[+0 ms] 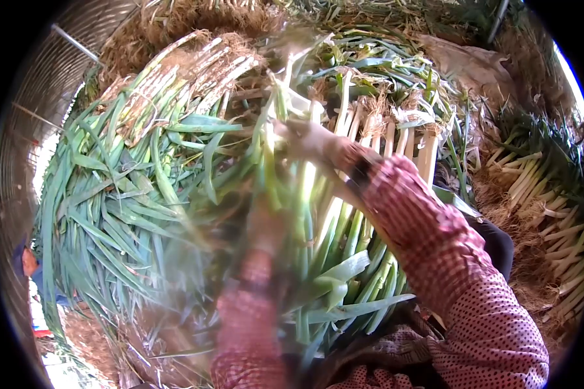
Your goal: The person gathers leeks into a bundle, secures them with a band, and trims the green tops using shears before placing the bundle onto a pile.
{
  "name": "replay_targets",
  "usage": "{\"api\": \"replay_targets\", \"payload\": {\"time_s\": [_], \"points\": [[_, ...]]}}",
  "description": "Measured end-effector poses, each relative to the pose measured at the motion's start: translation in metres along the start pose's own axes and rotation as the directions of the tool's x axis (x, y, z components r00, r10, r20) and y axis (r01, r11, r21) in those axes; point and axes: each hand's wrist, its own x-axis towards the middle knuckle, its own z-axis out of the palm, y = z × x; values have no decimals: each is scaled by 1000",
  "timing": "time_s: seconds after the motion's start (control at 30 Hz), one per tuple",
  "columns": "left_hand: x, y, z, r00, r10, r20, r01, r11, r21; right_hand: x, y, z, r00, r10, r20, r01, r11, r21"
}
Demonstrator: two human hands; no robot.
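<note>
A green onion stands upright in front of me, its pale end at the top. My left hand is closed round its lower, greener part and is smeared by motion. My right hand reaches in from the right and touches or nearly touches the upper stalk; its fingers are too blurred to read. Just right of the hands lies a row of thick green onions, white ends away from me and green leaves toward me.
A large heap of green onions with long leaves and brown roots fills the left. More onions lie along the right edge. Roots and leafy scraps cover the back. A ribbed curved wall rises at far left.
</note>
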Motion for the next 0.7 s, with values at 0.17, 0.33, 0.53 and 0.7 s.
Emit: {"api": "replay_targets", "payload": {"time_s": [0.17, 0.33, 0.53, 0.7], "points": [[-21, 28, -10, 1000, -8, -5, 7, 999, -34, -128, 12, -27, 983, -183, 7, 162, 890, 427], [5, 53, -2, 974, -59, 217, 33, 992, 121, -130, 38, -34, 981, 31, -193, 6, 982, 188], [24, 15, 0, 935, -76, 348, 15, 985, 174, -137, 25, -52, 904, 263, -337, -224, 963, 149], [35, 7, -5, 846, 13, 532, -142, 969, 202, -100, 24, -47, 932, 155, -328, -69, 964, 258]]}}
